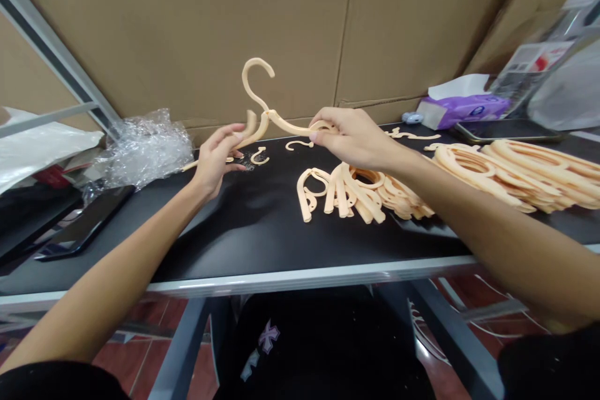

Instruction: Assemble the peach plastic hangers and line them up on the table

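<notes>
A cream plastic clothes hanger [287,125] is held up above the black table, its curved hook pointing upward. My left hand [215,156] has its fingers around the end of the hanger's left arm, where part of it looks blurred. The right arm's end is pinched between the thumb and fingers of my right hand [354,134]. Behind the hands lie loose hooks [259,156] of the same cream plastic. Below my right hand is a cluster of folded hanger pieces [342,190], partly hidden by my forearm.
A larger pile of cream hanger parts [497,169] lies to the right. Behind it are a phone [509,130] and a purple tissue pack [462,111]. Crumpled clear plastic [145,147] and a dark flat device [87,222] lie left. Cardboard [300,25] stands along the back.
</notes>
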